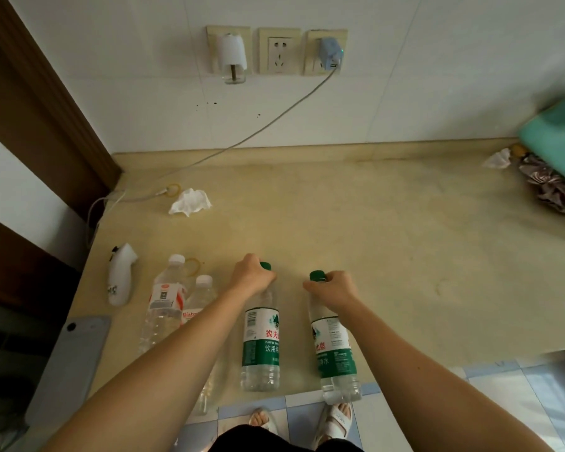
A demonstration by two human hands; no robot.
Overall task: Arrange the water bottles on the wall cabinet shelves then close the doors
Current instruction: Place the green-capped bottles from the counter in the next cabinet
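Two green-capped, green-labelled water bottles stand near the front edge of the beige counter (pixel 372 239). My left hand (pixel 253 272) grips the neck of the left green bottle (pixel 261 340). My right hand (pixel 333 287) grips the neck of the right green bottle (pixel 333 350). To the left stand two white-capped clear bottles: one with an orange-and-white label (pixel 165 305) and another (pixel 201 298) partly hidden behind my left forearm. The wall cabinet is out of view.
A crumpled tissue (pixel 190 202), a white handheld device (pixel 119 275) and a grey phone (pixel 69 363) lie on the counter's left. A charger cable (pixel 242 138) runs from the wall sockets. A teal object (pixel 558 135) and crumpled bag (pixel 552 187) sit at far right.
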